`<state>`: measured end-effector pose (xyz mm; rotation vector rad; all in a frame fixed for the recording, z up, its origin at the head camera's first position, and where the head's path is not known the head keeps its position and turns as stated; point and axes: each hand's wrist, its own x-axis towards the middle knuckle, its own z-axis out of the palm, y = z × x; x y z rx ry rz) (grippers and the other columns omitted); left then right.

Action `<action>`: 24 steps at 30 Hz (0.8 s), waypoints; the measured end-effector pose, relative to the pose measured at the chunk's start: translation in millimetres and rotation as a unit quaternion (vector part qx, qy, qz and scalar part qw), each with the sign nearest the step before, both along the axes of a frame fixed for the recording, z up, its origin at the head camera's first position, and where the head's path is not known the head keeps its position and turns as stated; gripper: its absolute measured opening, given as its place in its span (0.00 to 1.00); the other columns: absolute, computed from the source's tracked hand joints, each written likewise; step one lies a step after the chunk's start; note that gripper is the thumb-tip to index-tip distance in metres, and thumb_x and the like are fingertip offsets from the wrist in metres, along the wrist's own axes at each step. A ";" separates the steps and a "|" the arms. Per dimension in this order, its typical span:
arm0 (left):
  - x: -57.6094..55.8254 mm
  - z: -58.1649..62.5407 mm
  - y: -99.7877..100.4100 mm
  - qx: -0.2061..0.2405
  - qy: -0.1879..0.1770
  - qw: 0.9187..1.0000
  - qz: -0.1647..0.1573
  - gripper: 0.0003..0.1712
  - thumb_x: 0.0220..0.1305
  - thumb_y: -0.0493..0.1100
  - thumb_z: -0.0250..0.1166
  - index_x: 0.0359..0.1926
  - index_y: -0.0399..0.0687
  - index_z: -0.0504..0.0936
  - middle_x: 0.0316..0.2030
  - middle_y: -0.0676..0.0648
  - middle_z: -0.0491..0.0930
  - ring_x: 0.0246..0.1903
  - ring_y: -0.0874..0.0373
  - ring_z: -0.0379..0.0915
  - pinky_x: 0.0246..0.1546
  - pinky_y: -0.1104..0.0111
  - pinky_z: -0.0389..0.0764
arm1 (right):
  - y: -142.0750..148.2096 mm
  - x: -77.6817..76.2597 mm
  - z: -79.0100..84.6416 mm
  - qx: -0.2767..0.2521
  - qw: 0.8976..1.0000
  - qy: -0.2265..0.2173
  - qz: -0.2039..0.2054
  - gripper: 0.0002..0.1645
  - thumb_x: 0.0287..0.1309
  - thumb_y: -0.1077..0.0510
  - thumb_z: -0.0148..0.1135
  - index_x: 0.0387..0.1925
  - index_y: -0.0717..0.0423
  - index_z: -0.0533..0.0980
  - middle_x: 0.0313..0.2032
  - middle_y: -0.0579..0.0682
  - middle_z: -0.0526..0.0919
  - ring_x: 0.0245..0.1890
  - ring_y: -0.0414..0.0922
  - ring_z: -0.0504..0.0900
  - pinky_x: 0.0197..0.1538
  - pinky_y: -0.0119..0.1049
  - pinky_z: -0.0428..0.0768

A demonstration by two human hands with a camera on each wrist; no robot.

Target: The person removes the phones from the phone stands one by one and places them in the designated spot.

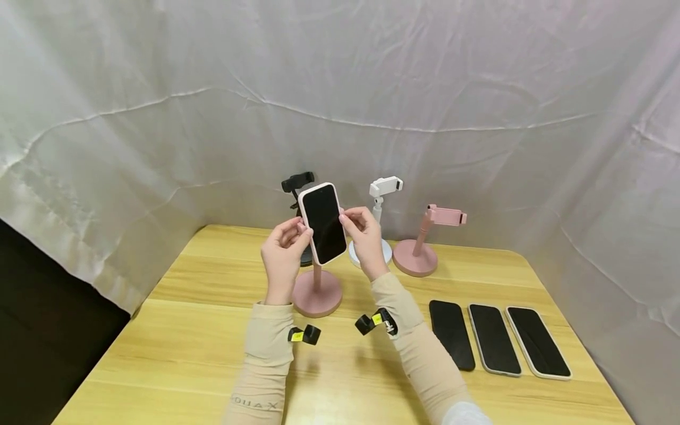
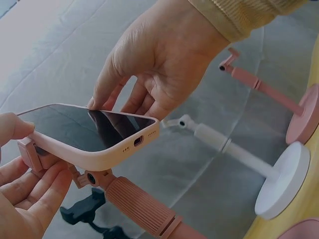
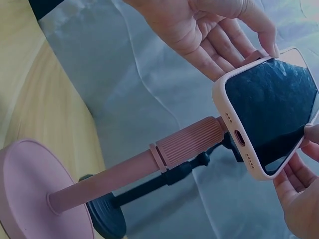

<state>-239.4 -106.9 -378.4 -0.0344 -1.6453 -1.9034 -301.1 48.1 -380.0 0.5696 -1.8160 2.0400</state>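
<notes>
A phone [image 1: 324, 223] in a pale pink case is tilted, screen toward me, at the head of a pink phone stand [image 1: 317, 295]. My left hand [image 1: 284, 251] pinches its left edge, thumb on the front. In the left wrist view, that hand's fingers are behind a pink clamp jaw at the phone's edge. My right hand [image 1: 365, 236] pinches the opposite edge, with its thumb at the screen's rim and fingers behind. The ribbed pink neck [image 2: 142, 204] of the stand reaches up beneath the phone. Most of the clamp is hidden behind the phone.
Behind stand a black phone stand [image 1: 297, 182], a white phone stand [image 1: 386, 186] and another pink stand [image 1: 417, 258]. At the right of the wooden table [image 1: 186, 354] lie a black phone [image 1: 451, 334] and two light-edged phones [image 1: 494, 339]. A grey curtain [image 1: 425, 77] surrounds the table.
</notes>
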 end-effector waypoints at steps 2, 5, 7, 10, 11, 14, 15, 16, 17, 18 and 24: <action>-0.3 0.4 6.2 0.000 0.002 1.000 -0.004 0.19 0.54 0.35 0.73 0.48 0.37 0.84 0.46 0.36 0.85 0.34 0.67 0.81 0.40 0.79 0.83 | 6.3 1.4 1.0 0.001 1.000 -0.002 -0.005 0.11 0.62 0.66 0.61 0.42 0.72 0.74 0.35 0.38 0.82 0.38 0.32 0.81 0.45 0.22 0.78; -0.7 0.6 16.3 -0.002 0.002 1.000 -0.005 0.19 0.54 0.35 0.73 0.48 0.37 0.84 0.45 0.35 0.85 0.34 0.68 0.81 0.39 0.79 0.82 | 16.5 3.0 1.0 0.002 1.000 -0.004 -0.011 0.11 0.62 0.65 0.62 0.42 0.72 0.74 0.34 0.37 0.82 0.36 0.33 0.80 0.43 0.23 0.78; -0.8 -0.1 23.6 0.002 0.003 1.000 -0.011 0.19 0.53 0.34 0.73 0.48 0.36 0.84 0.44 0.35 0.85 0.34 0.68 0.81 0.39 0.79 0.83 | 24.2 4.1 0.4 0.001 1.000 -0.004 -0.015 0.12 0.63 0.65 0.62 0.42 0.72 0.73 0.34 0.37 0.82 0.36 0.34 0.80 0.43 0.23 0.79; 0.2 -1.0 34.6 0.008 0.004 1.000 -0.024 0.19 0.53 0.34 0.73 0.48 0.35 0.83 0.44 0.34 0.85 0.34 0.67 0.81 0.40 0.78 0.83 | 35.6 6.0 -0.6 -0.007 1.000 -0.004 -0.020 0.13 0.62 0.65 0.62 0.42 0.73 0.73 0.33 0.38 0.82 0.36 0.34 0.80 0.42 0.23 0.79; 0.5 -1.5 38.2 0.008 0.005 1.000 -0.028 0.19 0.53 0.34 0.73 0.48 0.35 0.83 0.44 0.34 0.85 0.34 0.67 0.81 0.40 0.78 0.83 | 39.4 6.7 -0.6 -0.009 1.000 -0.004 -0.021 0.13 0.62 0.65 0.62 0.42 0.74 0.73 0.34 0.38 0.82 0.37 0.34 0.80 0.43 0.23 0.79; 0.6 -3.1 48.4 0.004 0.005 0.999 -0.033 0.20 0.53 0.35 0.74 0.48 0.36 0.83 0.44 0.36 0.86 0.34 0.66 0.81 0.40 0.78 0.83 | 50.1 9.2 -0.2 -0.013 1.000 -0.005 -0.026 0.13 0.63 0.66 0.61 0.43 0.74 0.72 0.34 0.38 0.82 0.37 0.34 0.80 0.44 0.23 0.78; 0.8 -3.1 51.7 0.004 0.006 0.999 -0.035 0.20 0.53 0.35 0.74 0.48 0.37 0.83 0.44 0.36 0.86 0.34 0.66 0.81 0.40 0.77 0.83 | 53.7 10.2 0.0 -0.011 1.000 -0.007 -0.029 0.13 0.63 0.65 0.61 0.43 0.73 0.72 0.34 0.38 0.82 0.38 0.33 0.80 0.45 0.22 0.78; 0.9 -3.3 54.9 0.005 0.007 0.999 -0.037 0.20 0.53 0.35 0.74 0.48 0.37 0.84 0.44 0.36 0.86 0.34 0.66 0.81 0.40 0.77 0.83 | 56.9 11.5 0.5 -0.011 0.999 -0.009 -0.030 0.13 0.63 0.65 0.61 0.43 0.72 0.73 0.35 0.38 0.82 0.38 0.33 0.80 0.45 0.23 0.79; 0.8 -3.6 58.1 0.005 0.007 0.999 -0.037 0.19 0.53 0.36 0.74 0.48 0.37 0.84 0.44 0.36 0.86 0.34 0.66 0.81 0.40 0.78 0.83 | 60.0 12.8 1.0 -0.012 0.999 -0.011 -0.032 0.12 0.63 0.64 0.61 0.43 0.71 0.73 0.35 0.38 0.83 0.38 0.33 0.80 0.44 0.23 0.79; 0.7 -3.9 61.2 0.006 0.007 0.999 -0.039 0.19 0.53 0.36 0.74 0.48 0.37 0.84 0.44 0.37 0.86 0.34 0.67 0.81 0.40 0.78 0.83 | 63.0 13.9 1.3 -0.014 0.999 -0.013 -0.035 0.12 0.63 0.64 0.61 0.43 0.70 0.73 0.35 0.38 0.83 0.37 0.33 0.80 0.44 0.23 0.79; 1.6 -4.3 77.1 0.020 0.007 0.998 -0.053 0.19 0.52 0.35 0.73 0.47 0.37 0.84 0.44 0.36 0.86 0.34 0.67 0.81 0.40 0.77 0.83 | 76.6 19.9 2.4 -0.059 0.998 -0.022 -0.031 0.09 0.62 0.65 0.62 0.41 0.68 0.74 0.34 0.41 0.83 0.36 0.35 0.80 0.38 0.21 0.79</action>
